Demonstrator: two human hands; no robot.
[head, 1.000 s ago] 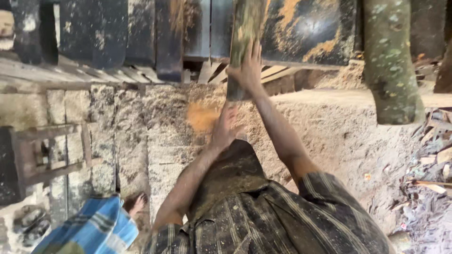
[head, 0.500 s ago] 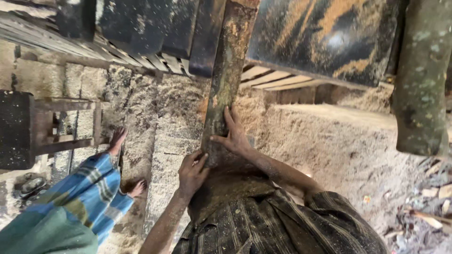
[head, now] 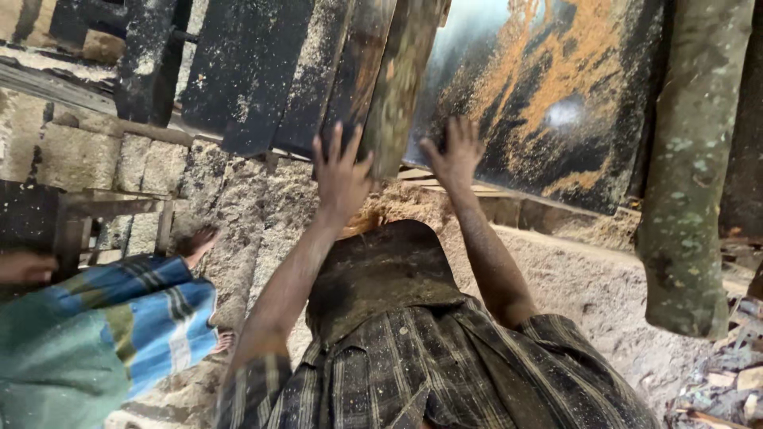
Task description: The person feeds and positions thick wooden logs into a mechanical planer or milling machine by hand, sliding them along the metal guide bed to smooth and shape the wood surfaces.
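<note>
Against the sawdust-caked end of the upright plank (head: 395,87), your left hand (head: 340,176) and right hand (head: 455,152) press with fingers spread, gripping nothing, palms steadying it beside the dark machine panel (head: 556,103); a bystander's striped cloth (head: 119,326) hangs well apart.

Rough, sawdust-speckled wooden plank (head: 397,79), standing nearly upright, apparently leaning against dark boards.
</note>
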